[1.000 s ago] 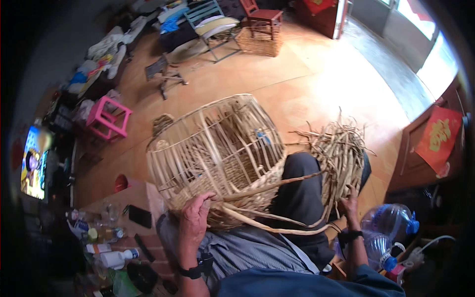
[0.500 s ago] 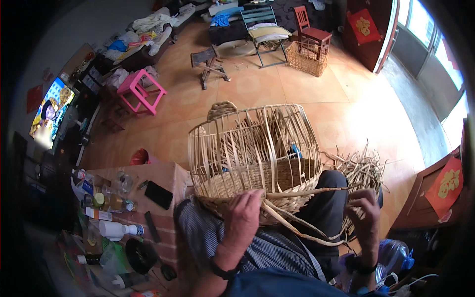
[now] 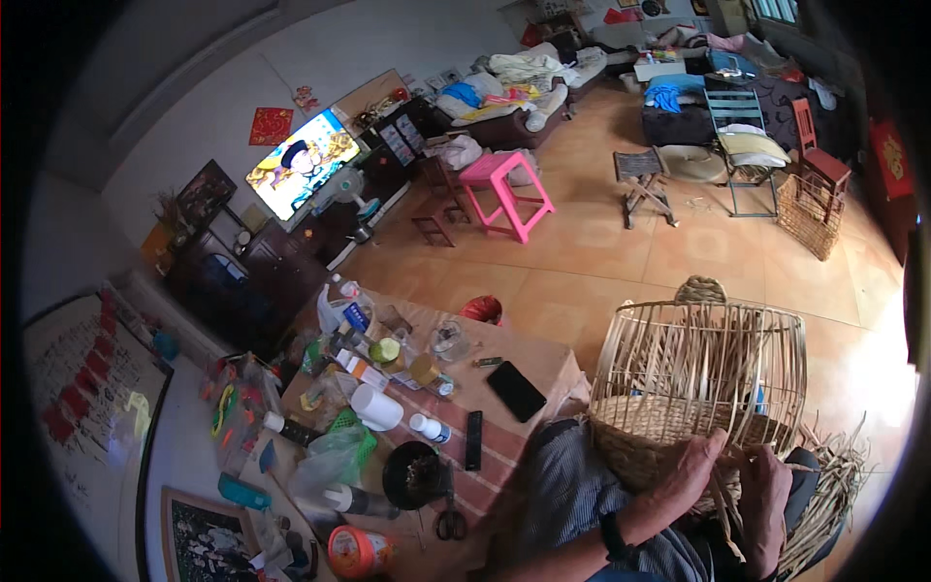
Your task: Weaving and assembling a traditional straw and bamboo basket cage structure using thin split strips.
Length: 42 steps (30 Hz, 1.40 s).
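Observation:
A partly woven wicker basket (image 3: 635,427) rests on my lap, its lower wall a dense weave and its upright stakes open above. At the near edge of the weave, my left hand (image 3: 690,470) has its fingers closed on a weaving strand. Just to the right, my right hand (image 3: 766,490) is also closed, with strand at its fingers. Loose lengths of the weaving strand (image 3: 729,519) hang between the two hands. A bundle of dry plant strands (image 3: 834,485) lies beside my right leg.
A table (image 3: 543,364) at my left holds a black phone (image 3: 516,391), a remote control (image 3: 473,441), scissors (image 3: 450,524), a black bowl (image 3: 414,475) and several bottles. Beyond are a pink stool (image 3: 504,189), a folding stool (image 3: 642,184), and a square basket (image 3: 810,218) around a red chair.
The view has swung left, bringing more of the table and television in. My right hand has come in from the strand's outstretched end and is now close beside my left at the basket.

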Motion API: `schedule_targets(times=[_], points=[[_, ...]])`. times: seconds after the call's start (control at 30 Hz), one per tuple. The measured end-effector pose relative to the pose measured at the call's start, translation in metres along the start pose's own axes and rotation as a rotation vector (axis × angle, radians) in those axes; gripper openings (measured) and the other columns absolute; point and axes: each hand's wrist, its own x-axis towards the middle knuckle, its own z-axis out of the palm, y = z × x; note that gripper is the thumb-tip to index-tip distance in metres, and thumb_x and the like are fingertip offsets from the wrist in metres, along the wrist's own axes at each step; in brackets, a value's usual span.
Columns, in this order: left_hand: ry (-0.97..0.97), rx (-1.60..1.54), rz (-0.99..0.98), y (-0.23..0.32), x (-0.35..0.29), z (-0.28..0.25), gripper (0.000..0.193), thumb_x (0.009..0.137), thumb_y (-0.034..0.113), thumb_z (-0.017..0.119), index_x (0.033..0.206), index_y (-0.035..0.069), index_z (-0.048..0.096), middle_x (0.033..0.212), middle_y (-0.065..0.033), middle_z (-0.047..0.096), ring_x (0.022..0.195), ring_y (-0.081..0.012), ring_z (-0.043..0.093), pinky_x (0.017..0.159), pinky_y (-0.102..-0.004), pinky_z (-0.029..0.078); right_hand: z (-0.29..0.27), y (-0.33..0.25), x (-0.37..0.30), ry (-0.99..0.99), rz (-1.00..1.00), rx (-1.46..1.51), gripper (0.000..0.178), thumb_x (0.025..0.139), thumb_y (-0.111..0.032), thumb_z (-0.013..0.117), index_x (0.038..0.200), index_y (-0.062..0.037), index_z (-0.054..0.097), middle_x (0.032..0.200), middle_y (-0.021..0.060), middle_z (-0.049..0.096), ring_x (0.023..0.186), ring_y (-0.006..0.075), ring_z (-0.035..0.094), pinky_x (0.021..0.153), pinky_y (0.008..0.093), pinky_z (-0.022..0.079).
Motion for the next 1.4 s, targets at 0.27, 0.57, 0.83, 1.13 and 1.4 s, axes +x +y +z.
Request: schedule_targets(times=[0.27, 0.57, 0.83, 1.13, 1.4], points=[[-0.124, -0.043, 0.042, -0.005, -0.003, -0.001, 0.051, 0.093, -0.006, 0.046, 0.144, -0.002, 0.051, 0.129, -0.0275, 0.064, 0.114, -0.0392, 0.067, 0.095, -0.0439, 0.055, 0.016, -0.009, 0.014, -0.103, -0.001, -0.112, 0.017, 0.086, -0.014, 0.075, 0.087, -0.0026, 0.061, 0.075, 0.0215, 0.066, 0.073, 0.0427, 0.068, 0.063, 0.0486, 0.051], [-0.151, 0.026, 0.068, -0.009, -0.001, -0.001, 0.057, 0.093, -0.007, 0.045, 0.149, -0.002, 0.044, 0.145, -0.0226, 0.055, 0.121, -0.0386, 0.064, 0.098, -0.0424, 0.055, 0.037, -0.010, 0.021, 0.038, -0.108, -0.085, 0.018, 0.086, -0.017, 0.074, 0.086, -0.0028, 0.063, 0.074, 0.0210, 0.067, 0.069, 0.0406, 0.068, 0.060, 0.0460, 0.052], [-0.084, -0.074, 0.061, -0.005, -0.001, 0.002, 0.028, 0.094, -0.003, 0.048, 0.121, -0.003, 0.055, 0.107, -0.0213, 0.059, 0.098, -0.0394, 0.067, 0.081, -0.0455, 0.055, 0.036, -0.005, 0.014, 0.051, -0.014, 0.020, 0.017, 0.086, -0.012, 0.073, 0.083, -0.0015, 0.060, 0.074, 0.0222, 0.064, 0.069, 0.0438, 0.065, 0.060, 0.0464, 0.049], [-0.051, -0.032, 0.098, -0.016, -0.013, 0.006, 0.023, 0.095, 0.003, 0.055, 0.117, 0.000, 0.056, 0.105, -0.0192, 0.061, 0.094, -0.0386, 0.067, 0.080, -0.0427, 0.056, 0.022, -0.019, 0.002, 0.015, -0.148, -0.062, 0.019, 0.081, -0.011, 0.076, 0.082, -0.0033, 0.059, 0.078, 0.0162, 0.057, 0.069, 0.0399, 0.062, 0.060, 0.0482, 0.048], [-0.035, 0.245, 0.309, -0.014, -0.019, 0.007, 0.024, 0.094, 0.001, 0.052, 0.118, 0.000, 0.056, 0.106, -0.0173, 0.064, 0.108, -0.0360, 0.062, 0.097, -0.0485, 0.047, -0.007, -0.002, 0.006, -0.037, -0.220, -0.244, 0.030, 0.070, -0.011, 0.077, 0.092, -0.0009, 0.060, 0.100, 0.0189, 0.051, 0.102, 0.0390, 0.051, 0.085, 0.0484, 0.046]])
